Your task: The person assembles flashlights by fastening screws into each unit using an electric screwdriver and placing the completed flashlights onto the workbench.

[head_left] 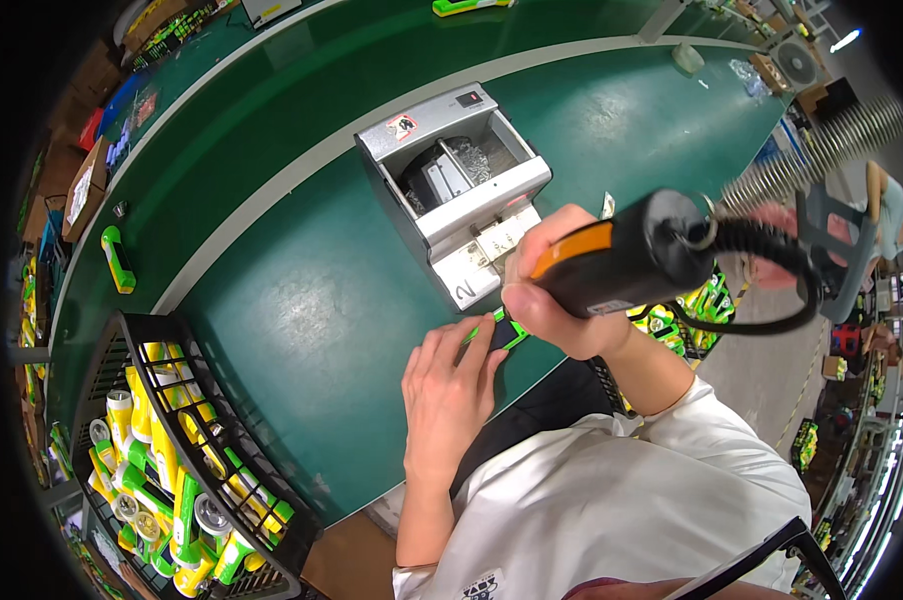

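My right hand (561, 310) is wrapped round a black electric screwdriver (626, 255) with an orange lever; a black cable curls from its top end. Most of the tool's tip is hidden behind that hand. Below it, at the table's near edge, lies a green-and-black flashlight part (511, 334), partly covered by my fingers. My left hand (447, 380) holds this part against the table with its fingertips. Just beyond both hands stands a grey screw feeder (421, 130), its top open over a drum with small metal pieces.
A coil spring (816, 150) runs from the screwdriver to the upper right. At the left, a black basket (186, 425) is full of yellow, green and white flashlights. A green-and-yellow light (117, 260) lies past the white rail. More green-and-yellow parts (706, 310) sit beyond my right forearm.
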Demonstrator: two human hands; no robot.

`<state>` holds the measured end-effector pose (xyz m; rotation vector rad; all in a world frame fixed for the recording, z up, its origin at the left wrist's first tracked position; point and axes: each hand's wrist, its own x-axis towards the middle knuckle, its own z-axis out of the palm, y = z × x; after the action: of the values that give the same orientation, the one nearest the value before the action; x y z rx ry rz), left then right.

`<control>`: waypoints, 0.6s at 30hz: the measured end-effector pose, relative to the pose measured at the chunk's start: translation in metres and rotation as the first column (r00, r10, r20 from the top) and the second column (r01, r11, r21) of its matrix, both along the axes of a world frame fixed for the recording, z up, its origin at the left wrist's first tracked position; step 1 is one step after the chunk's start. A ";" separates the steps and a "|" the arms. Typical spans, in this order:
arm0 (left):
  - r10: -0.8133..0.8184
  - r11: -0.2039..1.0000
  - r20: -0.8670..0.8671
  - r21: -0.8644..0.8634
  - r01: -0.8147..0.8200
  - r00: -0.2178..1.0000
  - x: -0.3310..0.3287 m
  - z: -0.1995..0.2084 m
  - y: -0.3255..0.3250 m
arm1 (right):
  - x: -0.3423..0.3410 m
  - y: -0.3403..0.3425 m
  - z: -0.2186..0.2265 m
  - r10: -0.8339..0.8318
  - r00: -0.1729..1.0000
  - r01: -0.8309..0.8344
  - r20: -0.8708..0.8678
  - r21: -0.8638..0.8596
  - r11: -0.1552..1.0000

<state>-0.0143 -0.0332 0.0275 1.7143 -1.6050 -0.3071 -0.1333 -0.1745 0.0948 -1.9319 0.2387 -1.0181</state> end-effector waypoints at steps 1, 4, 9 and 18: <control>0.000 1.000 -0.005 0.000 0.000 1.000 0.000 0.000 0.000 | -0.003 0.005 0.002 0.000 0.999 0.004 -0.040 0.098 0.995; -0.015 1.000 -0.014 0.002 0.015 1.000 0.001 -0.001 -0.001 | -0.004 -0.001 -0.002 0.038 0.999 -0.037 -0.019 0.086 0.996; -0.015 0.998 0.002 0.058 0.015 1.000 0.000 0.000 0.002 | 0.001 0.000 0.002 -0.022 0.998 0.020 -0.053 -0.037 0.999; 0.012 1.000 0.011 -0.008 -0.012 1.000 -0.004 0.002 0.001 | -0.013 0.006 -0.009 0.021 0.985 -0.054 0.171 0.186 0.981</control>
<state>-0.0188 -0.0320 0.0299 1.7216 -1.6017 -0.2850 -0.1464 -0.1683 0.0855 -1.6632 0.1951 -1.0866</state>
